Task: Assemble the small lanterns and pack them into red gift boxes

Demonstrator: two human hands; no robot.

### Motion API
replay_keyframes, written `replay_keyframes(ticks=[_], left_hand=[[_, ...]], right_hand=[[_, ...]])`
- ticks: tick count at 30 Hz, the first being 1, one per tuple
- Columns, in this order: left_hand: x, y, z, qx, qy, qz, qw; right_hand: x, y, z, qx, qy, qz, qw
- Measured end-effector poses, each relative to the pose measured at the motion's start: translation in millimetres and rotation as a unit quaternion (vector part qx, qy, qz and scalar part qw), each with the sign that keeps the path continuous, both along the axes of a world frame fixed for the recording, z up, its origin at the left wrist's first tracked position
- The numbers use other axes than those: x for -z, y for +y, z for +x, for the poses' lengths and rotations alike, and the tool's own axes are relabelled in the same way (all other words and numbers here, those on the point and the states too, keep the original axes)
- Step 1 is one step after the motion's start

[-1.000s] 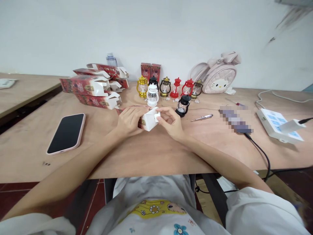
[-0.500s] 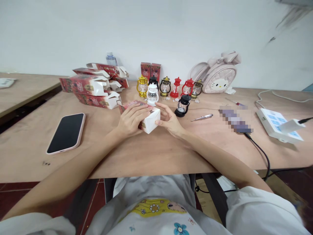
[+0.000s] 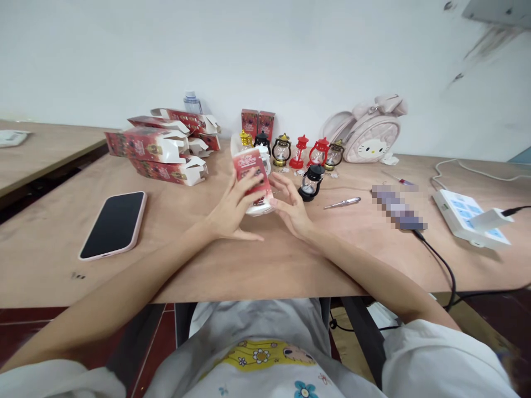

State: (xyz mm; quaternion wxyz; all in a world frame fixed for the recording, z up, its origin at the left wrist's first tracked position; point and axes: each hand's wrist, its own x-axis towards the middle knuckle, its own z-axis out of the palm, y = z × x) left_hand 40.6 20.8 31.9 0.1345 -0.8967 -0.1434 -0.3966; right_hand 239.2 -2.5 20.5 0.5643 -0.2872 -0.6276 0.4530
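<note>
A red printed cardboard box (image 3: pixel 248 162) with a white lower end stands tilted in front of me. Across its printed face lie the spread fingers of my left hand (image 3: pixel 232 207), with the thumb stretched away from the box. My right hand (image 3: pixel 292 207) grips its lower right edge, thumb at the corner and fingers partly hidden behind. Just behind the box, partly covered by it, is a small white lantern (image 3: pixel 264 157). A black lantern (image 3: pixel 311 182) sits close to the right of my right hand.
Several small lanterns, including a red lantern (image 3: pixel 298 153), line the back beside two red boxes (image 3: pixel 266 122). Open boxes (image 3: pixel 155 145) are piled at left behind a phone (image 3: pixel 114 225). To the right are a screwdriver (image 3: pixel 342 203), a backpack (image 3: pixel 373 135) and a power strip (image 3: pixel 467 213).
The box has turned from lying, white end toward me, to a steeper tilt with its printed face showing. My left fingers have spread and its thumb has come away.
</note>
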Motion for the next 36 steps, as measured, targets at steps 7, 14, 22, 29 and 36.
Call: replay_keyframes(ticks=[7,14,22,29,36], left_hand=[[7.3,4.3,3.3,-0.087,-0.23,-0.228,0.942],[-1.4,6.4,-2.9,-0.051,-0.221,-0.273,0.935],[-12.6,0.7,-4.5,-0.016,-0.062,-0.144,0.988],[-8.5,4.8,-5.9,-0.053,-0.073,-0.102,0.991],[-5.6,3.5,-4.3,-0.056,-0.068,-0.074,0.993]], right_hand=[[9.9,-8.1,0.1,0.042,-0.293,0.308,0.904],[2.7,10.4,24.9,0.245,-0.294,0.362,0.85],[8.8,40.1,55.0,0.469,-0.267,0.274,0.796],[19.2,49.9,57.9,0.405,-0.196,0.167,0.877],[-27.7,19.9,30.9,0.362,-0.072,0.201,0.907]])
